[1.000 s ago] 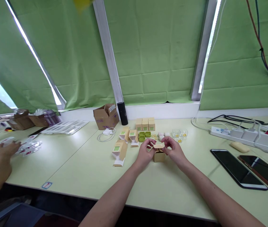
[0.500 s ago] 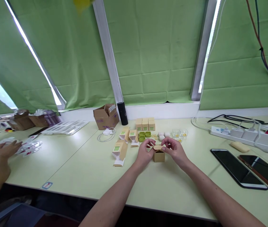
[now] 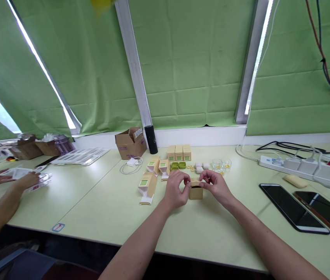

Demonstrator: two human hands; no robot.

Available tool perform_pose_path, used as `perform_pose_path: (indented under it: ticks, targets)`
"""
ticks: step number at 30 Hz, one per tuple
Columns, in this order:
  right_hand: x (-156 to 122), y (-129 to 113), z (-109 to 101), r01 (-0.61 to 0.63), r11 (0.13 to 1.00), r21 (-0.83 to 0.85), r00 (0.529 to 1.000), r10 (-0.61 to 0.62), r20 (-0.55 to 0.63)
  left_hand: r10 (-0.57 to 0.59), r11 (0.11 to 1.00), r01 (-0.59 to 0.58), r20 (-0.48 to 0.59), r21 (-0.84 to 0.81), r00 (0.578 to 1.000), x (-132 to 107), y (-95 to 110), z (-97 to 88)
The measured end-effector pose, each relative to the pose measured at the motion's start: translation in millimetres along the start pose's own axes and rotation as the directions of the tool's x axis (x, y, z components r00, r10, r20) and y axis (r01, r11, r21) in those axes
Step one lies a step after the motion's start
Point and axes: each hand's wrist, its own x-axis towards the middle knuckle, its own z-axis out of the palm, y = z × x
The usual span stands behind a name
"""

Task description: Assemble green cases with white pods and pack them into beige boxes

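Observation:
A small brown cardboard box [image 3: 196, 193] stands on the table in front of me with its top flap raised. My right hand [image 3: 215, 186] is closed, thumb and finger pinching the flap's right side. My left hand [image 3: 177, 189] is curled at the left side of the same box, its fingertips against the flap edge. Beyond my left hand lie several unfolded boxes with green labels [image 3: 147, 184]. Green square trays [image 3: 178, 165], small yellow pieces [image 3: 190, 167], pale pink-white blocks [image 3: 202, 166] and clear cups with yellow centres [image 3: 221, 165] sit behind the box.
Three closed small boxes [image 3: 179, 153] stand further back, near a black cylinder [image 3: 151, 140] and an open carton [image 3: 131, 144]. A white cable [image 3: 131, 163] is coiled there. On the right are phones [image 3: 294, 208] and a power strip [image 3: 295, 165]. A co-worker's hands [image 3: 27, 181] handle clear packets at left.
My left hand has rolled over, its back now turned more upward, and its fingers have come lower beside the box. The flap stands more upright. The co-worker's hand has moved right.

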Motion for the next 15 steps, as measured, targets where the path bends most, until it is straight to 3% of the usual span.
perform_pose_path:
  ticks: [15]
  targets:
    - [2.2, 3.6, -1.1, -0.054, 0.999, -0.007, 0.997, 0.054, 0.057, -0.026, 0.998, 0.022, 0.082, 0.055, 0.996, -3.1, -3.1, 1.1]
